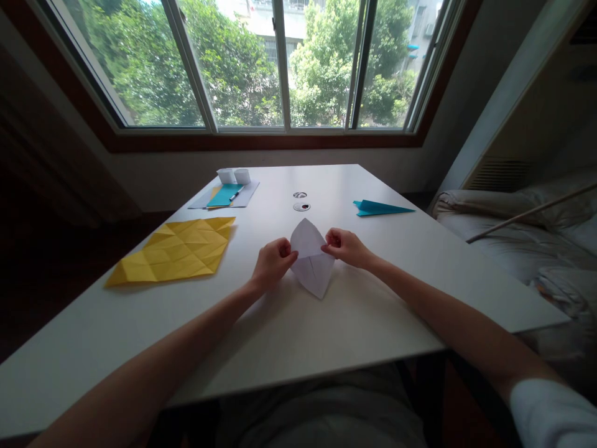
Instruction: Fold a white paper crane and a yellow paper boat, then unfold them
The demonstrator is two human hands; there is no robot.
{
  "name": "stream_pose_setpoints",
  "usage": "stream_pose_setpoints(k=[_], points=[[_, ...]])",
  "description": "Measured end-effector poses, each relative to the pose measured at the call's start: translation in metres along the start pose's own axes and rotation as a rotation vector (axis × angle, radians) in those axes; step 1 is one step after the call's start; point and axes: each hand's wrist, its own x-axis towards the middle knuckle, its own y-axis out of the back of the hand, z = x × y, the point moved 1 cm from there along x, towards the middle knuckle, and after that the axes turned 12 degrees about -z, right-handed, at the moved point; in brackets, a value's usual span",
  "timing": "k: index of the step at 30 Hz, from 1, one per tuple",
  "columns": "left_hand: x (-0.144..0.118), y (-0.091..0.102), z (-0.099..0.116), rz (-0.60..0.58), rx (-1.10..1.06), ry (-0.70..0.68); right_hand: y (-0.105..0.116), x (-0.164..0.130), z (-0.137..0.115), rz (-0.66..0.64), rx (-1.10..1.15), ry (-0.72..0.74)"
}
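Both hands are on one white paper (311, 261), which sits near the middle of the table (382, 298), a bit toward the near edge. It's folded into a kite-ish shape, with one point toward the window and one toward the person. The top half is lifted off the table while the lower tip rests on it.

The left hand (272, 264) pinches the paper's left corner, fingers curled together and clamped on the edge. The right hand (344, 245) does the same on the right corner, thumb and fingers closed tight on the paper. The two hands are level with each other, with the paper between them.

Counting the rest of the stuff on the table:
- 1 yellow sheet (177, 251), big, covered in crease lines, lying flat to the left of the hands and well apart from them.
- 1 blue plane (380, 208), a folded paper dart, off to the right and further back.
- 2 small white cups (234, 176) side by side at the far left, touching or nearly so.
- 1 stack of papers (224, 196) right in front of the cups, with a teal sheet on top, a bit of yellow under it and white at the bottom, so at least 3 sheets. I can't tell the exact number.
- 1 pen (236, 194) lying on that stack.
- 2 round holes (301, 200) in the tabletop past the white paper, one behind the other.

A window (280, 62) with 3 panes in view runs behind the table, with trees outside. A bed (527, 236) is on the right.
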Motion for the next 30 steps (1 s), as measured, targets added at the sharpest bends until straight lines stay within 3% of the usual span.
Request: stream_pose_setpoints(k=[7, 11, 16, 19, 22, 30], points=[[0.0, -0.002, -0.002, -0.102, -0.118, 0.005, -0.005, 0.001, 0.003, -0.188, 0.278, 0.037], [-0.002, -0.003, 0.001, -0.212, -0.19, 0.018, -0.008, 0.001, 0.003, -0.251, 0.318, 0.009], [-0.003, -0.006, 0.0, -0.208, 0.064, -0.09, -0.01, 0.0, 0.003, -0.223, 0.059, 0.047], [-0.004, -0.008, -0.004, -0.174, 0.219, -0.215, -0.011, -0.002, 0.002, -0.159, -0.166, 0.153], [-0.005, -0.011, -0.008, -0.196, 0.299, -0.277, -0.012, -0.004, 0.003, -0.172, -0.324, 0.255], [-0.007, -0.009, -0.004, -0.282, 0.387, -0.382, -0.007, -0.008, -0.001, -0.241, -0.461, 0.283]])
